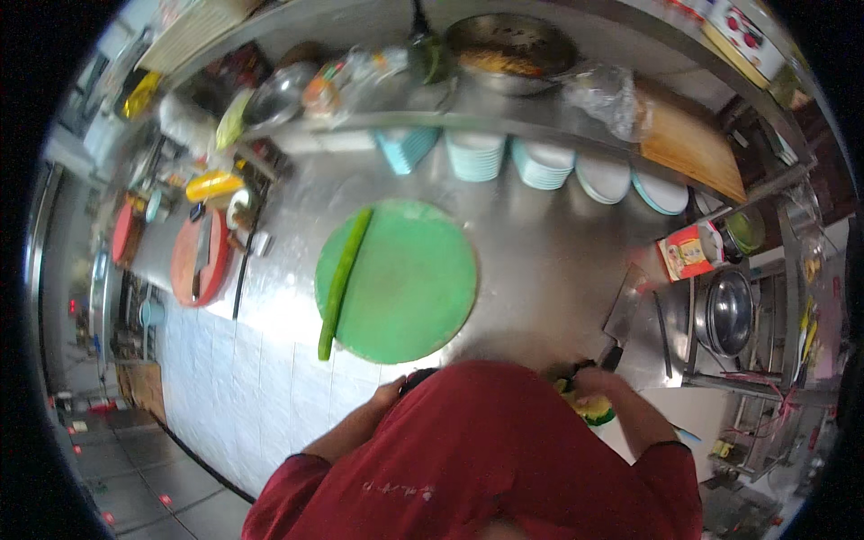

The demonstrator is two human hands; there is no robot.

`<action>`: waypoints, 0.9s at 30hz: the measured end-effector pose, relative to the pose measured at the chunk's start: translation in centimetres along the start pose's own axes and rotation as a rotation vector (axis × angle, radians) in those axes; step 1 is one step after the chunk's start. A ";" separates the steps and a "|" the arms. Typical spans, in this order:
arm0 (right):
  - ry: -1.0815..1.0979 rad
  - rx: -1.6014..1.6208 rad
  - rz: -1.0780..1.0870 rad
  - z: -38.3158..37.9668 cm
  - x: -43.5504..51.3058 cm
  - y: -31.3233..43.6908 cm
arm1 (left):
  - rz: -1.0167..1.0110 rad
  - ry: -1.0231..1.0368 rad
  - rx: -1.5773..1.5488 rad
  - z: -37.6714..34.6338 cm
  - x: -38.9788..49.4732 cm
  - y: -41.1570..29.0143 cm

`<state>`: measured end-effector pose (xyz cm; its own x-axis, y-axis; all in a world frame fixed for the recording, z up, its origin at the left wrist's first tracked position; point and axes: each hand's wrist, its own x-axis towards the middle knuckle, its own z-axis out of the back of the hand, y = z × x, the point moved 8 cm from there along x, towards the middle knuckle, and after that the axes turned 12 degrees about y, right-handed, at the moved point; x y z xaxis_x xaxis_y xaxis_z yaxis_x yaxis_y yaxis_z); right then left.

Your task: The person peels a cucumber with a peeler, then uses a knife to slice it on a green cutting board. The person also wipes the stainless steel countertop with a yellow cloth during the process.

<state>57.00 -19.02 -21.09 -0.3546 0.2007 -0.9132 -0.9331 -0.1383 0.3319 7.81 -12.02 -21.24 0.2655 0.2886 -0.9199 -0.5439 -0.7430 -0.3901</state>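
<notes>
A long green peeled cucumber-like vegetable (346, 283) lies along the left side of a round green cutting board (412, 283), its lower end past the rim. My left hand (389, 393) is near the board's lower edge, its fingers mostly hidden by my red shirt, beside something black. My right hand (594, 383), blurred, is at the counter's front edge over a yellow-and-green item (594, 409); whether it grips this is unclear. Just above that hand is the black handle of a cleaver (624, 307), which lies flat on the steel counter.
Stacked pale-blue dishes (474, 156) line the counter's back under a shelf holding a large steel bowl (509, 57) and a wooden board (695, 152). At right are a dark rod (662, 334), a red box (690, 253) and steel bowls (729, 314). A red board (219, 270) with a knife is at left.
</notes>
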 end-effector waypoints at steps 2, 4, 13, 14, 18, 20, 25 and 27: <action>0.024 0.118 -0.113 4.8 -2.9 -1.9 | 0.026 0.038 -0.126 1.4 2.4 1.4; -0.100 0.294 -0.174 10.5 -6.1 -1.7 | -0.023 0.101 -0.400 1.3 4.3 3.2; -0.643 0.565 0.022 27.5 -10.3 8.9 | -0.226 0.109 0.139 4.4 3.4 -1.5; -0.648 0.511 0.101 29.0 -9.3 11.2 | -0.397 0.018 0.150 5.4 2.1 -3.6; -0.649 0.361 0.205 35.7 -4.7 18.5 | -0.373 0.026 0.127 6.1 -0.3 -5.6; -0.642 0.290 0.180 40.0 -1.5 20.7 | -0.303 0.324 -0.043 3.1 -2.5 -4.2; -0.670 0.270 0.106 43.4 9.6 24.8 | -0.365 0.549 -0.495 0.6 -9.8 -4.0; -0.477 0.060 0.094 37.9 15.0 29.4 | -0.405 0.498 -0.427 1.6 -12.1 -4.4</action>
<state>21.94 16.64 -16.11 -0.4118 0.6137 -0.6736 -0.8927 -0.1233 0.4335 5.71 -11.26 -8.42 0.7606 0.3566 -0.5424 -0.0007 -0.8351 -0.5500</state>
